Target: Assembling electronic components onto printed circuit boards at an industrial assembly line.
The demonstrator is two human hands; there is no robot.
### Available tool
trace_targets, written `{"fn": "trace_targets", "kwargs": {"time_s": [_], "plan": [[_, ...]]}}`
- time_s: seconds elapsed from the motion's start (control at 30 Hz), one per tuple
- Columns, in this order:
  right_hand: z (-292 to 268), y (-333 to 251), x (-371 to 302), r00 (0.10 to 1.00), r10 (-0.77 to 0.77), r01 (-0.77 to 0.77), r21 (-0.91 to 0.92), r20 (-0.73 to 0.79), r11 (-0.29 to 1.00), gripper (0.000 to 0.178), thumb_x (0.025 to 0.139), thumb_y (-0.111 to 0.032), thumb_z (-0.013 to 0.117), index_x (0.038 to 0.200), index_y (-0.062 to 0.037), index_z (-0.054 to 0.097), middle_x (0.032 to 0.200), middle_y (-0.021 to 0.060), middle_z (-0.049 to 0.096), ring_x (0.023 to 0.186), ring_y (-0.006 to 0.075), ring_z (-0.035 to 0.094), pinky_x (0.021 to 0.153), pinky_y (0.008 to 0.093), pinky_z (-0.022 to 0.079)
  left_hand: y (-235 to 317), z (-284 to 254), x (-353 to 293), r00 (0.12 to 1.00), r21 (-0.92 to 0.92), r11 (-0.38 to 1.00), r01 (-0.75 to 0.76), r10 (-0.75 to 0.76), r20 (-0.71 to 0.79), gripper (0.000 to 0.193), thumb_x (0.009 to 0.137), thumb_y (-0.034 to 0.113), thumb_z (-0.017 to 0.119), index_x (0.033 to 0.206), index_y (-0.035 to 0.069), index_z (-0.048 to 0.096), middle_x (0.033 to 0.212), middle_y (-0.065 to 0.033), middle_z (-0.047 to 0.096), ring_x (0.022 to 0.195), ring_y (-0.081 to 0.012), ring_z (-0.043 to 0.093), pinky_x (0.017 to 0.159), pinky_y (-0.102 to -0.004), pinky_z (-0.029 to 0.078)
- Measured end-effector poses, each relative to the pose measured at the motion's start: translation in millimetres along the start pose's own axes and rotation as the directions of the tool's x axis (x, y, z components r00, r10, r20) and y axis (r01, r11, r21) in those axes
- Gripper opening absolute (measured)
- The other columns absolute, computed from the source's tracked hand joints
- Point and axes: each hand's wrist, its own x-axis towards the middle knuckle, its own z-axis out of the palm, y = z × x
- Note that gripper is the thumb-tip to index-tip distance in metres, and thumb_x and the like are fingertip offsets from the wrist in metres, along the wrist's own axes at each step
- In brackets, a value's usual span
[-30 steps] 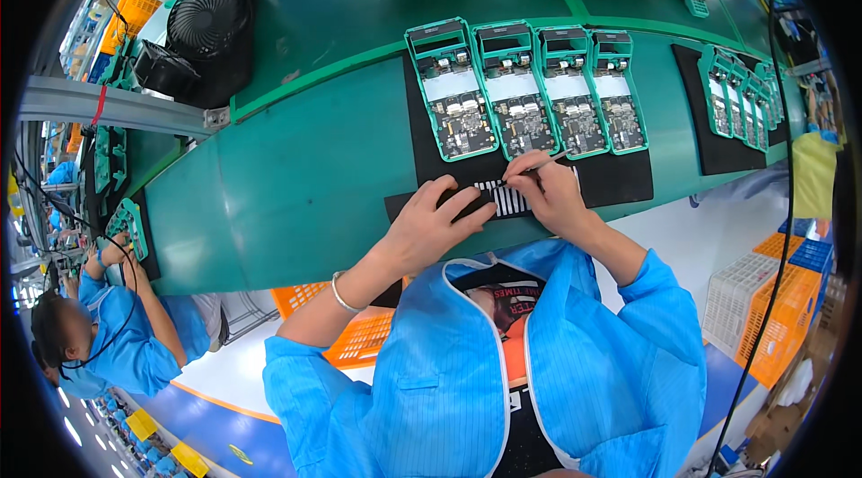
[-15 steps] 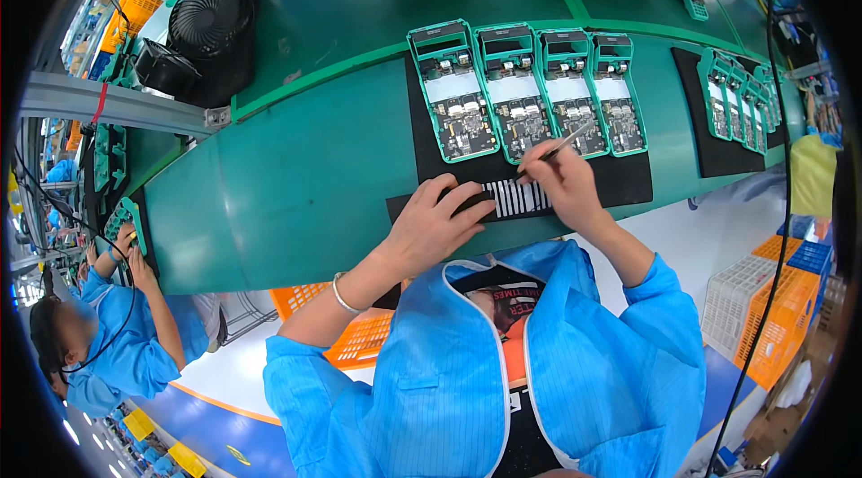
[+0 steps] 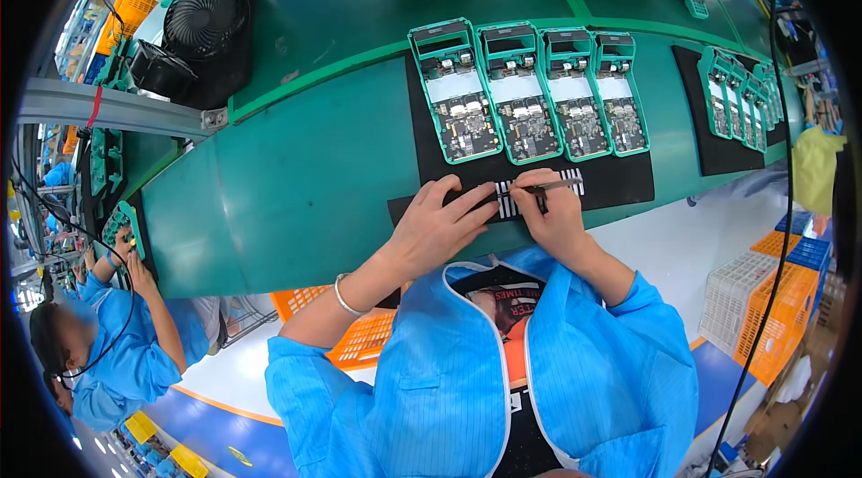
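Work looks unfinished: four green housings (image 3: 456, 123) lie uncovered, white strips (image 3: 576, 176) sit rowed; right hand (image 3: 557, 216) clasps a slim tool (image 3: 562, 184), left hand's (image 3: 429, 227) grip I can't tell.

Green workbench (image 3: 269, 191); grey metal beam (image 3: 135, 110) at left; white-and-blue floor (image 3: 238, 379).

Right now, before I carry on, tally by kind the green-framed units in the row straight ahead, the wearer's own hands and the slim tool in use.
Green-framed units: 4
Own hands: 2 (left hand, right hand)
Slim tool: 1
Total: 7
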Motion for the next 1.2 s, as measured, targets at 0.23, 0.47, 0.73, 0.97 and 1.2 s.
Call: {"fn": "trace_targets", "kwargs": {"time_s": [0.23,0.47,0.73,0.97,1.2], "plan": [[13,-2,-13,0.987,-0.149,0.148,-0.022,-0.066,0.989,0.023,0.081,0.004,0.069,0.099,-0.0014,0.057,0.093,0.0143,0.065,0.082,0.0267,0.065,0.069,0.0323,0.053,-1,-2,0,1.000,-0.009,1.000,0.012,-0.012,0.026,0.039,0.077,0.020,0.071,0.114,0.017,0.064,0.132,0.0022,0.053,0.102,-0.0262,0.047,0.087,-0.0372,0.045],[14,9,-11,0.959,-0.211,0.198,-0.086,-0.191,0.976,0.022,0.085,0.007,0.063,0.102,-0.0012,0.052,0.092,0.0150,0.063,0.080,0.0266,0.066,0.066,0.0312,0.054,0,-2,2,1.000,-0.024,1.000,0.005,-0.005,0.028,0.038,0.077,0.020,0.071,0.114,0.017,0.063,0.132,0.0020,0.053,0.103,-0.0266,0.047,0.087,-0.0371,0.044],[11,14,-19,0.988,0.046,-0.016,0.196,-0.148,0.981,0.017,0.087,0.003,0.064,0.100,0.0000,0.054,0.092,0.0135,0.062,0.081,0.0217,0.065,0.066,0.0292,0.052,-2,-1,0,1.000,-0.034,0.999,0.009,-0.008,0.027,0.037,0.078,0.020,0.071,0.114,0.017,0.064,0.131,0.0020,0.054,0.101,-0.0254,0.048,0.086,-0.0371,0.044],[13,9,-19,0.988,-0.080,0.082,0.010,-0.134,0.997,0.022,0.083,0.002,0.068,0.100,-0.0009,0.056,0.092,0.0141,0.065,0.082,0.0294,0.065,0.068,0.0342,0.053,-2,-2,0,1.000,-0.027,1.000,0.010,-0.009,0.029,0.037,0.078,0.020,0.070,0.114,0.017,0.064,0.131,0.0022,0.053,0.101,-0.0255,0.048,0.086,-0.0369,0.044],[10,3,-17,0.982,-0.163,0.161,-0.036,-0.093,0.986,0.025,0.081,0.001,0.071,0.100,-0.0022,0.055,0.094,0.0148,0.066,0.082,0.0300,0.067,0.067,0.0347,0.054,-4,0,0,0.999,-0.026,1.000,0.009,-0.008,0.032,0.037,0.078,0.021,0.070,0.114,0.017,0.064,0.132,0.0021,0.053,0.101,-0.0254,0.048,0.086,-0.0368,0.044]]}}
